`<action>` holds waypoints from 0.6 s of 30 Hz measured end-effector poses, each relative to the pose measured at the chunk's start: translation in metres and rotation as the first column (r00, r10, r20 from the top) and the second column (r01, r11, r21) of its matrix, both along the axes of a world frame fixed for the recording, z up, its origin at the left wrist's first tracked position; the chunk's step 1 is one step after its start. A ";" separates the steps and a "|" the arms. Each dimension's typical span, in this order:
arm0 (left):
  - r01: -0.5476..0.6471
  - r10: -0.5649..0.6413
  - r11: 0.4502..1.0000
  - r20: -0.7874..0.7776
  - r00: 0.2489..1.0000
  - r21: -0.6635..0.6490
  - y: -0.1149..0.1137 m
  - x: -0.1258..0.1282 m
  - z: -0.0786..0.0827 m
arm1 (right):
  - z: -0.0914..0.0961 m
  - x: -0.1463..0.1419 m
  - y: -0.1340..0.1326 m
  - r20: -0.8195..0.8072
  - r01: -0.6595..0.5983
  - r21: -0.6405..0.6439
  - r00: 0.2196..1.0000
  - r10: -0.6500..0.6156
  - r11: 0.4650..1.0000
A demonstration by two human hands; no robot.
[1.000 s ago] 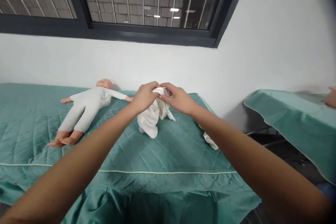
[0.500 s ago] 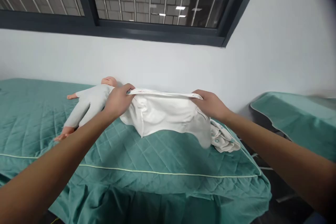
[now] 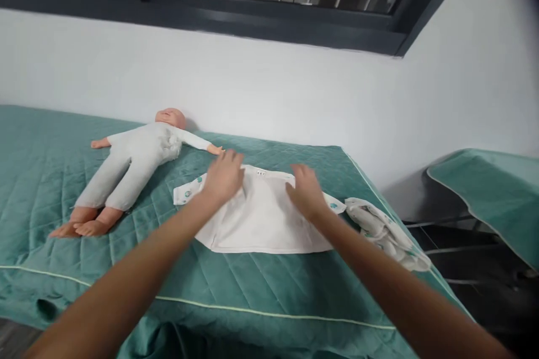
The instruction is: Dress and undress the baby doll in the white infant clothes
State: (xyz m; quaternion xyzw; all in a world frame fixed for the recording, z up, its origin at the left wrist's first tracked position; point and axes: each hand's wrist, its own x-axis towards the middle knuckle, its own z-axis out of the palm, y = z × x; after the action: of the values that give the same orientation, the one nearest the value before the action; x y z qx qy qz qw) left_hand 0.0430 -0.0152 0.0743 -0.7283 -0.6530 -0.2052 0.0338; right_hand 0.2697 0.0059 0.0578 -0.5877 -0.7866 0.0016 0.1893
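A white baby garment [image 3: 261, 221] lies spread flat on the green quilted bed cover [image 3: 236, 286]. My left hand [image 3: 223, 178] rests palm down on its upper left part, fingers stretched out. My right hand [image 3: 306, 190] lies flat on its upper right part, fingers also spread. Both hands are slightly smeared by motion. A baby doll [image 3: 130, 165] in a pale grey suit lies on its back to the left, one arm reaching toward my left hand.
A second crumpled white garment [image 3: 387, 233] lies near the bed's right edge. The white wall and a dark-framed window [image 3: 269, 5] stand behind the bed. Another green-covered bed [image 3: 492, 190] is at the right, across a gap.
The garment went from bunched between both hands, to stretched out in the air, to lying flat on the cover. My hands let go of its edge and now press on it.
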 end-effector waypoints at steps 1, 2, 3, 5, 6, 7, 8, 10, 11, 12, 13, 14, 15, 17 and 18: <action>0.080 -0.079 0.997 0.090 0.993 -0.008 -0.003 0.009 -0.019 | -0.016 -0.014 -0.006 -0.047 -0.095 0.017 0.994 0.095 0.995; 0.151 -0.144 0.988 0.168 0.975 -0.031 -0.005 0.016 -0.036 | -0.029 -0.026 -0.010 -0.086 -0.164 0.006 0.983 0.164 0.986; 0.188 -0.169 0.980 0.215 0.962 -0.071 -0.007 0.021 -0.049 | -0.039 -0.035 -0.013 -0.105 -0.169 -0.019 0.980 0.166 0.985; 0.183 -0.148 0.974 0.237 0.960 -0.136 -0.007 0.022 -0.065 | -0.051 -0.045 -0.012 -0.094 -0.126 -0.070 0.988 0.120 0.990; 0.142 -0.105 0.977 0.223 0.969 -0.158 -0.006 0.020 -0.068 | -0.053 -0.045 -0.009 -0.079 -0.067 -0.094 0.995 0.059 0.993; 0.088 -0.053 0.981 0.203 0.978 -0.171 -0.005 0.015 -0.069 | -0.053 -0.043 -0.004 -0.065 -0.005 -0.115 0.998 -0.002 0.993; 0.034 0.000 0.983 0.184 0.983 -0.182 -0.003 0.011 -0.068 | -0.053 -0.041 0.000 -0.058 0.051 -0.129 0.997 -0.059 0.990; -0.052 0.088 0.978 0.173 0.981 -0.201 -0.001 0.006 -0.064 | -0.051 -0.035 0.007 -0.066 0.121 -0.132 0.989 -0.131 0.984; -0.080 0.121 0.975 0.189 0.975 -0.208 -0.001 0.007 -0.063 | -0.051 -0.034 0.009 -0.076 0.132 -0.118 0.987 -0.141 0.984; -0.097 0.144 0.973 0.226 0.963 -0.210 0.000 0.010 -0.063 | -0.051 -0.033 0.009 -0.086 0.137 -0.097 0.986 -0.145 0.986; -0.099 0.157 0.973 0.285 0.946 -0.207 0.000 0.014 -0.063 | -0.051 -0.034 0.009 -0.101 0.146 -0.076 0.983 -0.154 0.986; -0.093 0.161 0.976 0.363 0.918 -0.196 0.001 0.020 -0.064 | -0.051 -0.035 0.008 -0.122 0.157 -0.064 0.979 -0.164 0.985; -0.086 0.160 0.980 0.451 0.878 -0.180 0.002 0.026 -0.066 | -0.051 -0.036 0.007 -0.153 0.168 -0.063 0.973 -0.176 0.984; -0.082 0.155 0.986 0.611 0.776 -0.146 0.005 0.036 -0.070 | -0.051 -0.038 0.005 -0.224 0.182 -0.084 0.955 -0.196 0.980; -0.092 0.154 0.988 0.664 0.732 -0.127 0.007 0.040 -0.072 | -0.051 -0.039 0.004 -0.256 0.184 -0.093 0.946 -0.202 0.979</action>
State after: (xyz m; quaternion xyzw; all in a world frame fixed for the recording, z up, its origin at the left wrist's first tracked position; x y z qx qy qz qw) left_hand 0.0833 -0.0081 0.0028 -0.5612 -0.6761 -0.4231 -0.2213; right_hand 0.2310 0.0095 0.0070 -0.6623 -0.6927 0.0878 0.2715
